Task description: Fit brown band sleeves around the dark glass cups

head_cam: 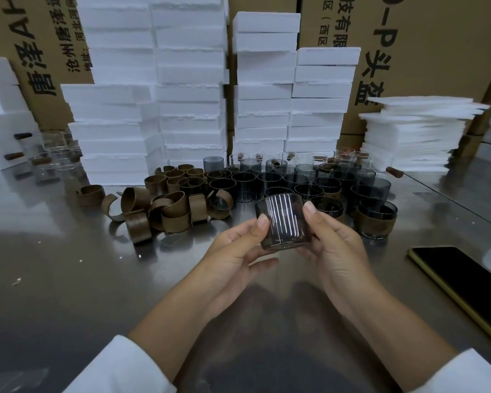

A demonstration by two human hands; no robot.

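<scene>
A bare dark glass cup point(282, 221) is held above the steel table between both hands. My left hand point(238, 251) grips its left side with thumb and fingers, and my right hand point(335, 245) grips its right side. No band is on this cup. A heap of brown band sleeves point(165, 205) lies to the left behind my hands. Several dark glass cups point(309, 180) stand in rows behind the held cup. One cup wearing a brown band point(376, 219) stands at the right of the rows.
Stacks of white foam blocks point(187, 89) and cardboard boxes point(425, 38) wall off the back. Clear glasses point(54, 151) sit at the far left. A black phone point(465, 282) lies at the right on the steel table point(68, 279).
</scene>
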